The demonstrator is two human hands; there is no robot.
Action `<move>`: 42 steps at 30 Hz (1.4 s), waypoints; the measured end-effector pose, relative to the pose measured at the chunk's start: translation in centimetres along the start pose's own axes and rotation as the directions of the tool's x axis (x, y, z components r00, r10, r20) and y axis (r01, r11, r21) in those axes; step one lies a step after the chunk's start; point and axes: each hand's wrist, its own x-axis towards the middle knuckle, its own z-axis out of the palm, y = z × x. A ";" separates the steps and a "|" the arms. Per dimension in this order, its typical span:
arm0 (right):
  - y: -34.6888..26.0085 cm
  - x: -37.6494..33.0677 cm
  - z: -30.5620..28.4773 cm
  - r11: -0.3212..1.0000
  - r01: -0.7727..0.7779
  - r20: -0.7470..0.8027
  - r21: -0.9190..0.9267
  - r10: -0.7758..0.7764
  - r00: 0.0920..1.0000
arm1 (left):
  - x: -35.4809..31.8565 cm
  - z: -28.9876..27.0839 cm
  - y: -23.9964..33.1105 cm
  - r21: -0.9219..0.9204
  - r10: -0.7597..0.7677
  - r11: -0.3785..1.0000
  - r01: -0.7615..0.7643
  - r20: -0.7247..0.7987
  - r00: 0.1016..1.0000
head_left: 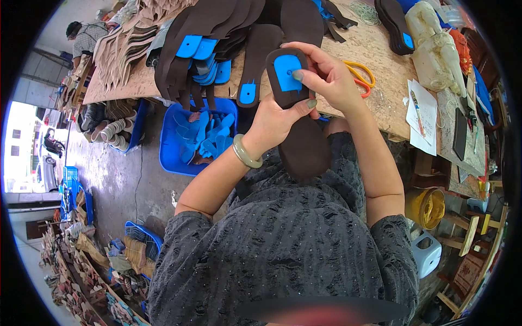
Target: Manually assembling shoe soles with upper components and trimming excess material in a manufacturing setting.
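Though cluttered, worktable [383,100], floor [155,198] beyond hands [333,79]

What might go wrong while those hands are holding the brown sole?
The right hand's thumb rests on the blue patch, so a hard push might shift it crooked. The pile of soles seems to poke past the edge of the table; a bump could send some sliding down, maybe into the blue tub.

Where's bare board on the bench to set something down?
The pale wooden benchtop looks bare between the yellow looped handle and white paper sheets. Crowded: left, under stacked dark-brown flat soles; back right, under another dark-brown sole stack.
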 end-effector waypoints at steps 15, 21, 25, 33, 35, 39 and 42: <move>-0.3 -0.4 1.1 0.985 -0.030 -0.144 0.171 0.056 0.988 | 1.4 -1.2 1.4 -0.252 -0.125 0.958 0.134 0.054 0.991; 0.6 -0.1 1.9 0.997 0.069 -0.225 0.037 -0.059 0.973 | 2.2 -1.5 0.9 0.102 0.074 0.993 -0.067 -0.062 0.995; 0.0 -0.1 0.9 0.971 -0.136 -0.095 0.195 0.157 0.983 | 1.8 -1.1 2.1 0.017 0.005 1.000 -0.005 -0.011 1.000; -2.0 1.4 0.2 0.995 0.082 0.037 0.060 -0.085 0.996 | 1.3 -2.3 2.9 0.043 0.028 0.999 -0.032 0.092 0.995; -3.1 1.3 0.6 0.950 -0.075 0.086 0.302 0.052 0.995 | 1.0 -2.6 3.3 0.069 0.042 0.996 -0.056 0.184 0.982; -3.6 1.1 1.0 0.953 0.009 0.037 0.301 -0.021 0.999 | 1.1 -1.9 3.5 0.172 0.196 0.964 -0.204 0.062 0.979; -4.2 1.4 0.8 0.890 0.450 -0.014 -0.068 -0.452 0.892 | 0.0 -2.3 3.9 0.563 0.712 0.642 -0.520 -0.186 0.677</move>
